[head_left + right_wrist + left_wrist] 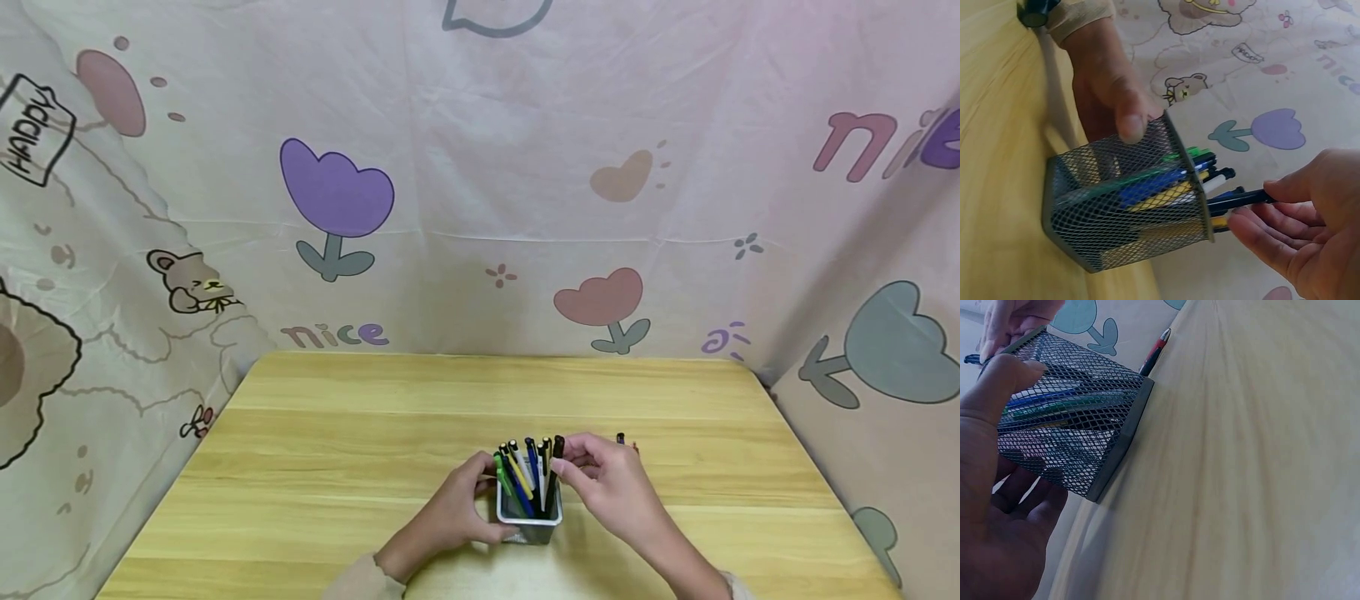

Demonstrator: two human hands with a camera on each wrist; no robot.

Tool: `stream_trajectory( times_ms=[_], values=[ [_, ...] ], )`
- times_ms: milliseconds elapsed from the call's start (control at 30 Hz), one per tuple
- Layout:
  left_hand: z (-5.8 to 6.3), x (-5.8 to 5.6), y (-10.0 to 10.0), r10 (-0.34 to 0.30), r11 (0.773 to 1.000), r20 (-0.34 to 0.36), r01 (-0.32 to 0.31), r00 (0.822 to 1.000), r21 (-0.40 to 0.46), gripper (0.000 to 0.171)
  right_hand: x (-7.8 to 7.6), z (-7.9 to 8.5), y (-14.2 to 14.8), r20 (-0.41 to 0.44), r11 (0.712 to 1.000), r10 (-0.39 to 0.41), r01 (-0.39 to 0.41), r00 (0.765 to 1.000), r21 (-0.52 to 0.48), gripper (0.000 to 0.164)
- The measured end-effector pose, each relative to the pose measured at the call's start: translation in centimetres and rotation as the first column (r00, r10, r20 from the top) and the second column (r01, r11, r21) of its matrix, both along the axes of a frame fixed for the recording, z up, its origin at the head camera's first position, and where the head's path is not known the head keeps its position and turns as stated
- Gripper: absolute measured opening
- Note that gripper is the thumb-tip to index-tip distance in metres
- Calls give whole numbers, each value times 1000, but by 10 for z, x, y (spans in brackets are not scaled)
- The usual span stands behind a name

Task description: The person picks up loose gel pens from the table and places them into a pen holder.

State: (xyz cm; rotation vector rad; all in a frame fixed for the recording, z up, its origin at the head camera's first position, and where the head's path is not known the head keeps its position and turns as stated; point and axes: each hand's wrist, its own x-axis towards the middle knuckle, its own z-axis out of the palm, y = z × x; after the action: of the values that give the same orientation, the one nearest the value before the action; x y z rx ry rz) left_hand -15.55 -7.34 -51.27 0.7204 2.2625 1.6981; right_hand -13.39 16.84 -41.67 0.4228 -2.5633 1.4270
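A black wire-mesh pen holder [537,532] stands upright on the table, filled with several pens in green, yellow, blue, white and black. My left hand [457,504] grips it from the left; in the left wrist view the thumb presses the mesh [1085,369] on one side and the fingers curl round the other. At the holder's right, my right hand [611,479] pinches the upper end of a black pen [1241,200] between thumb and fingers. The lower part of that pen is inside the holder, seen through the mesh in the right wrist view.
Behind my right hand, the end of a dark pen [620,437] shows on the wooden table [360,433]. A red and black pen [1157,353] appears past the holder in the left wrist view. A printed cloth [487,183] hangs along the table's back and sides.
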Motion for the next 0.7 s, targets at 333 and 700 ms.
stream_trajectory(
  times_ms=[333, 700],
  values=[
    [0, 0, 1, 0, 1000, 2, 0, 1000, 11, 67, -3, -18, 2, -45, 995, 14, -10, 999, 100, 15],
    [1, 1, 1, 11, 1000, 4, -11, 1000, -6, 66, -7, -31, 4, -59, 987, 33, -24, 998, 159, 17]
  ],
)
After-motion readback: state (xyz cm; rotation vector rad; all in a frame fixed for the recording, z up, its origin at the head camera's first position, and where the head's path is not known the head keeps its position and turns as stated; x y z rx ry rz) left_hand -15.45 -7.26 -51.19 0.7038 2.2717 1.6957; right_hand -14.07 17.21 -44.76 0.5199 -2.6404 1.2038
